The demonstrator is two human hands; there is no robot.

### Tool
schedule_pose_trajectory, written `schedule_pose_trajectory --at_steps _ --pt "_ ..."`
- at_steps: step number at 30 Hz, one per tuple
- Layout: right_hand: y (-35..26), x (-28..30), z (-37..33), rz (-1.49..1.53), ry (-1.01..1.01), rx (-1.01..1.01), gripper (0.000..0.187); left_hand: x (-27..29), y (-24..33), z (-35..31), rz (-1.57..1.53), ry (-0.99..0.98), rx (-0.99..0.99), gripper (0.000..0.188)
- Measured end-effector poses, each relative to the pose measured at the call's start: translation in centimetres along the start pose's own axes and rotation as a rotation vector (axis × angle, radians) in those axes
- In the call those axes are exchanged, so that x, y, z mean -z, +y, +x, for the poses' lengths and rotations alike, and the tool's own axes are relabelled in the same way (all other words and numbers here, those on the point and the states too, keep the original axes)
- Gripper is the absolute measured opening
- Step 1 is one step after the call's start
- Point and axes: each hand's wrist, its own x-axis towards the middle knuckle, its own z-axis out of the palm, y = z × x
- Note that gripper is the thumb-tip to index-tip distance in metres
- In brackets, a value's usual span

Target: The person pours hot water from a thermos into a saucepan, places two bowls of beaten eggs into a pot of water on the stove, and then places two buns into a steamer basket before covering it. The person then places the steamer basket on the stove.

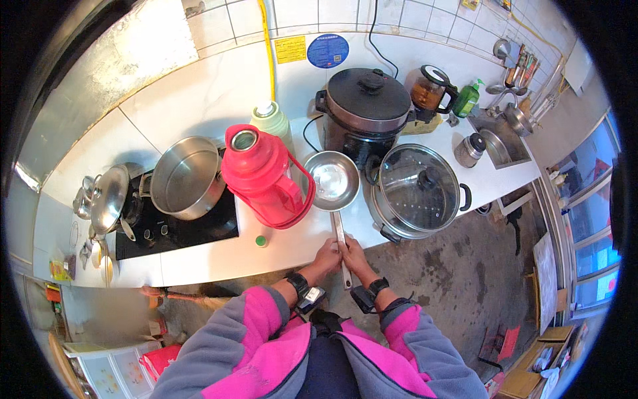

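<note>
While the steel ladle (335, 181) rests on the table (279, 249), our left hand (327, 255) and right hand (353, 256) seemingly clasp its stiff, slippery handle; it looks light.

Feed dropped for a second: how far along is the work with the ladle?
Done: the tall red plastic thermos stands uncapped beside the ladle. In hand: left hand and right hand both grip the long handle of the round steel ladle, held level over the white counter. Left: its bowl looks empty.
</note>
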Motion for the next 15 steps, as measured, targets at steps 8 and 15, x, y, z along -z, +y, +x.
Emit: schedule_pose_trajectory --at_steps 8,15 --pt "1.2 -1.6 2.4 -0.287 0.158 0.012 0.04 0.4 -3.0 4.5 0.209 0.161 -0.396 0.038" --pt "1.3 -1.7 3.1 -0.281 0.16 -0.037 0.044 0.5 -2.0 3.7 0.224 0.134 -0.365 0.031"
